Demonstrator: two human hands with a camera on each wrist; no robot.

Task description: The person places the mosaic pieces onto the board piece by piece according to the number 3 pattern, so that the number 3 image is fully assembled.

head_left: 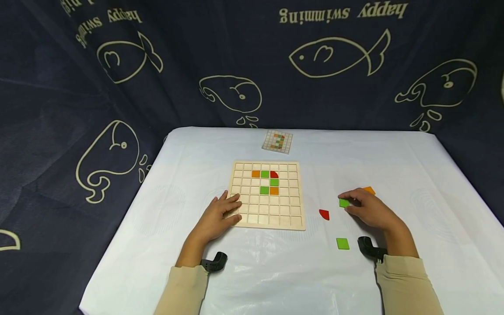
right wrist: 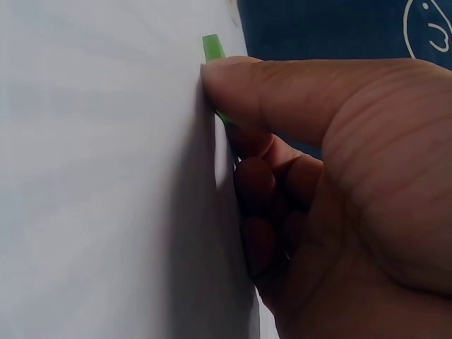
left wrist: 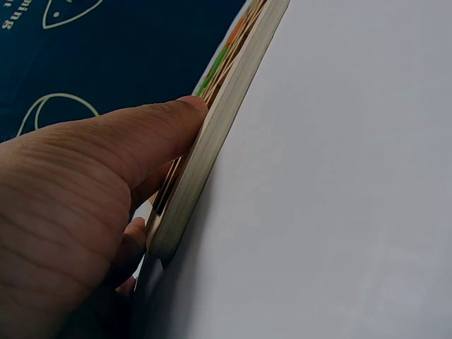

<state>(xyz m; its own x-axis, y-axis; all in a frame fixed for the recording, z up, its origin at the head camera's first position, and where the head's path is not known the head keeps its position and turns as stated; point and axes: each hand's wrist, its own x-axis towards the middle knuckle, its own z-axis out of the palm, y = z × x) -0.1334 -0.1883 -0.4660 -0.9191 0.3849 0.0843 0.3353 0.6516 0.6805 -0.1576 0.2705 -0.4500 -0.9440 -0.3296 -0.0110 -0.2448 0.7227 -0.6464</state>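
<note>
A wooden grid board lies mid-table, holding orange, green and red tiles in its upper rows. My left hand lies flat on the board's near-left corner with straight fingers. In the left wrist view its thumb presses the board's edge. My right hand is to the right of the board and pinches a green tile that lies on the table. The right wrist view shows the thumb against that green tile, with the other fingers curled behind it.
Loose on the white tablecloth are a red quarter-round piece, a second green tile and an orange tile behind my right hand. A pattern card lies beyond the board. Dark fish-print cloth surrounds the table.
</note>
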